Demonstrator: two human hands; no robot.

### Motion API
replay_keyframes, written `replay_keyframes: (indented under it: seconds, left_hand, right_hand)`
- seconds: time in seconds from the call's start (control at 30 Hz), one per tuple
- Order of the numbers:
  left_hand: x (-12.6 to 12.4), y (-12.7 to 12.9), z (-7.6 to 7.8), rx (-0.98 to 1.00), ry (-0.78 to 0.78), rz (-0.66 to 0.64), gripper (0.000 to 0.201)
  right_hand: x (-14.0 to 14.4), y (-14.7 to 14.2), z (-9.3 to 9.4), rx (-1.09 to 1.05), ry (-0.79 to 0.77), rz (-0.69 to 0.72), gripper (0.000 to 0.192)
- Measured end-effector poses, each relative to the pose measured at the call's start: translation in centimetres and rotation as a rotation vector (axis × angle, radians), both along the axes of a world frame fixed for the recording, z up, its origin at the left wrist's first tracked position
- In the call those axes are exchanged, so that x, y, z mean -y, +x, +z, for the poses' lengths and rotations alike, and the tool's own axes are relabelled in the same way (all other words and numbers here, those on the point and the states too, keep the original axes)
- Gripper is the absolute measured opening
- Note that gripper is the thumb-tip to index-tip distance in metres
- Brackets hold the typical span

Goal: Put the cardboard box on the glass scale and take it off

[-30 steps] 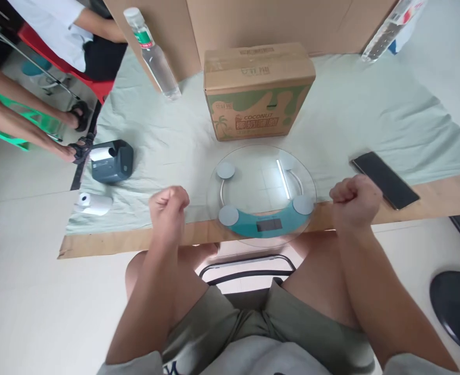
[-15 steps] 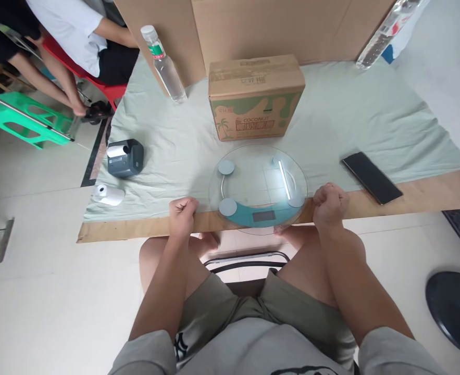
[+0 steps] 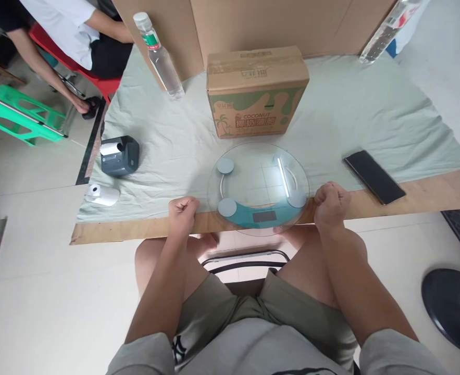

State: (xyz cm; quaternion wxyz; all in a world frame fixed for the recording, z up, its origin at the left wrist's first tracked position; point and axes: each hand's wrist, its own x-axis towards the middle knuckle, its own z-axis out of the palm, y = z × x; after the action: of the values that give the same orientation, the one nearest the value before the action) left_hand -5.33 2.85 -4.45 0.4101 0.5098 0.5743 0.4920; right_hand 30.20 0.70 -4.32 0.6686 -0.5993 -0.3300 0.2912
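My left hand [image 3: 183,214] is closed in a fist at the table's front edge, left of a round glass bathroom scale [image 3: 249,182]. On the scale's other side my right hand [image 3: 332,202], also a fist, rests on the wooden edge close to the glass rim. Nothing shows in either fist. The scale has a blue band with a dark display, and its near rim juts past the edge. Behind it stands a closed cardboard box [image 3: 256,112] printed with coconut artwork. A black smartphone [image 3: 374,177] lies flat to the right of my right hand.
At the left sit a dark label printer [image 3: 120,156] and a white paper roll [image 3: 102,195]. A clear bottle [image 3: 163,67] leans near the cardboard panel [image 3: 272,26]; another bottle [image 3: 386,34] is at the back right. A person in a white shirt [image 3: 63,26] sits beyond the left side.
Both fists stay in place beside the scale. The view has shifted slightly, and the far-left person's arms and legs appear in a different position.
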Motion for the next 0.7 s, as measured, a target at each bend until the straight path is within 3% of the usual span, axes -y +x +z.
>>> replay_keyframes:
  seconds: [0.27, 0.4, 0.5, 0.6, 0.63, 0.7]
  left_hand:
    - [0.5, 1.2, 0.9, 0.015, 0.022, 0.045, 0.049]
    - [-0.9, 0.6, 2.1, 0.063, 0.066, 0.081, 0.047]
    - [-4.3, 0.0, 4.2, 0.077, 0.182, 0.1, 0.045]
    - [-9.8, 0.0, 6.1, 0.017, 0.346, 0.069, 0.035]
    - [-12.0, 0.3, 6.4, 0.008, 0.362, 0.055, 0.03]
    - [-16.3, 1.2, 6.5, 0.133, 0.251, -0.002, 0.029]
  right_hand:
    - [0.1, -0.1, -0.1, -0.01, -0.009, -0.009, 0.045]
    - [-0.5, -0.2, 1.1, -0.016, 0.046, -0.055, 0.042]
    - [-3.0, 0.5, 2.3, 0.002, 0.139, -0.071, 0.032]
    - [-8.2, 1.8, 3.2, 0.006, 0.176, 0.013, 0.026]
    - [-10.3, 2.2, 3.4, 0.004, 0.166, 0.039, 0.026]
    - [-14.7, 2.8, 3.5, -0.034, 0.091, 0.121, 0.025]
